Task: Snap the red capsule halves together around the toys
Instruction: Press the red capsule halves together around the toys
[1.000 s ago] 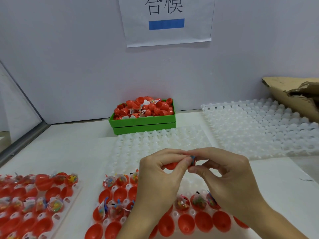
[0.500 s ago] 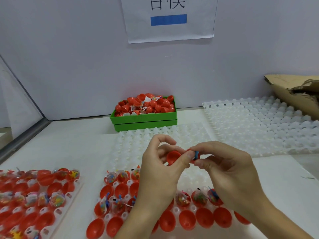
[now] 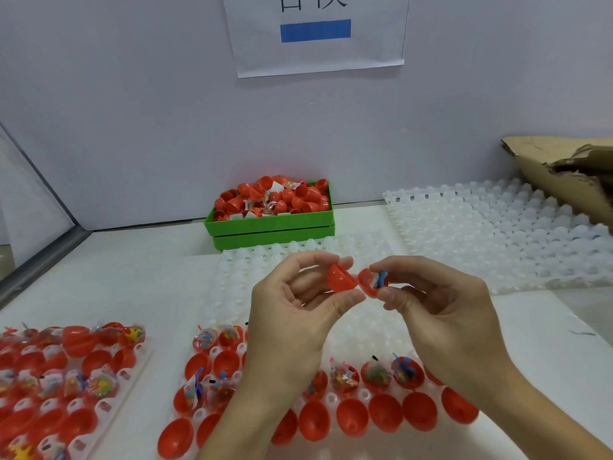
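Above the middle of the counter (image 3: 547, 343) the left hand (image 3: 292, 313) pinches an empty red capsule half (image 3: 341, 278) between thumb and fingertips, its hollow turned toward the right. The right hand (image 3: 444, 310) pinches the other red capsule half (image 3: 371, 283), which carries a bagged toy (image 3: 379, 280) with a blue piece sticking out of it. The two halves touch at their rims at one edge and gape apart, not snapped shut. Each grip is narrow, closed on its own half.

At 6 o'clock from the hands lies a white tray (image 3: 331, 398) of red halves, some with bagged toys in them, others bare. At 8 o'clock, at the left edge, a second tray (image 3: 99, 406) holds more of the same. At 12 o'clock, against the wall, stands a green bin (image 3: 268, 224) heaped with red halves and toy packets. A clear dimpled tray (image 3: 497, 234) spreads at 2 o'clock, with torn cardboard (image 3: 564, 174) beyond it. A paper sign (image 3: 315, 31) with a blue bar hangs on the wall.
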`<action>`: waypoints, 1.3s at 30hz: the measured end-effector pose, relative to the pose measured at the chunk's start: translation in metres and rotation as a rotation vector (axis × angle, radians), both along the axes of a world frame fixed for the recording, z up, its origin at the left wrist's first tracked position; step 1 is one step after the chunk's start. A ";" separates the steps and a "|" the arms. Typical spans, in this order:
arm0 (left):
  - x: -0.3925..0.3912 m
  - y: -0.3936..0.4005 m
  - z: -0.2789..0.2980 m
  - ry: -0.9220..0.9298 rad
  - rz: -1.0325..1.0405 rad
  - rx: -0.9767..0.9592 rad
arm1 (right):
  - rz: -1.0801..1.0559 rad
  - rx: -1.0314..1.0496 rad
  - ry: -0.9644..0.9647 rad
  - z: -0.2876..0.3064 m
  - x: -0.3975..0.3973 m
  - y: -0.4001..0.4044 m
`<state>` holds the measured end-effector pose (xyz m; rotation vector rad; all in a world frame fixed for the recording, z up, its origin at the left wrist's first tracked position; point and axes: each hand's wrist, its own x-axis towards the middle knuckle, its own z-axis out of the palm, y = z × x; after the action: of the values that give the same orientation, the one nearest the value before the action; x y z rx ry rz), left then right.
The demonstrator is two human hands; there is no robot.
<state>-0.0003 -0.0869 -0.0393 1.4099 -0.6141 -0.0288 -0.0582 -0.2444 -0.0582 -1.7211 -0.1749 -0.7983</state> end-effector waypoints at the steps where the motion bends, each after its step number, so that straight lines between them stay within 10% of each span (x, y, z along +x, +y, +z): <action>1: -0.001 0.000 0.000 -0.016 0.004 -0.006 | -0.007 -0.037 -0.009 0.000 0.000 0.000; 39: 0.001 0.001 -0.005 -0.293 -0.048 0.317 | -0.197 -0.556 -0.138 0.002 -0.002 -0.004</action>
<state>0.0006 -0.0862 -0.0448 1.7221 -0.9161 0.0448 -0.0605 -0.2480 -0.0566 -2.2293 -0.3508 -1.0857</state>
